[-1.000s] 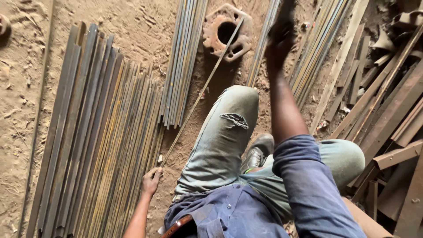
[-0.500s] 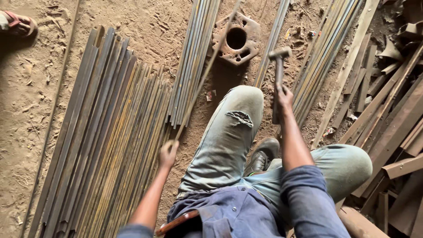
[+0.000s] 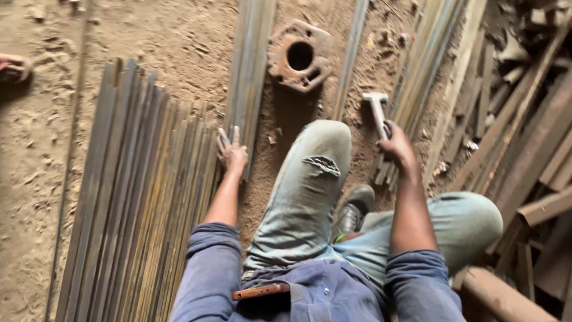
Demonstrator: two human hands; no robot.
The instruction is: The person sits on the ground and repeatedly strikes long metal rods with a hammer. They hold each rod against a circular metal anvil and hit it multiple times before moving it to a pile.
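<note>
I sit on a dirt floor with my knees bent in torn light jeans. My right hand (image 3: 396,144) grips the handle of a hammer (image 3: 376,107), whose head points away from me, low over a bundle of metal strips (image 3: 417,77). My left hand (image 3: 232,154) is stretched forward with its fingers spread. Its fingertips rest at the near end of a narrow bundle of long strips (image 3: 249,71), and it holds nothing. A rusty metal block with a round hole (image 3: 300,56) lies ahead of my left knee.
A wide pile of long flat metal strips (image 3: 137,203) covers the floor on my left, with a thin rod (image 3: 70,155) beside it. Rusty scrap bars (image 3: 524,131) are heaped on the right. A single strip (image 3: 353,53) lies by the block. Another person's sandalled foot (image 3: 12,68) shows at the far left.
My right hand has come down with the hammer from its raised position. My left hand has moved forward from beside my hip, let go of the thin rod and opened against the strip bundle.
</note>
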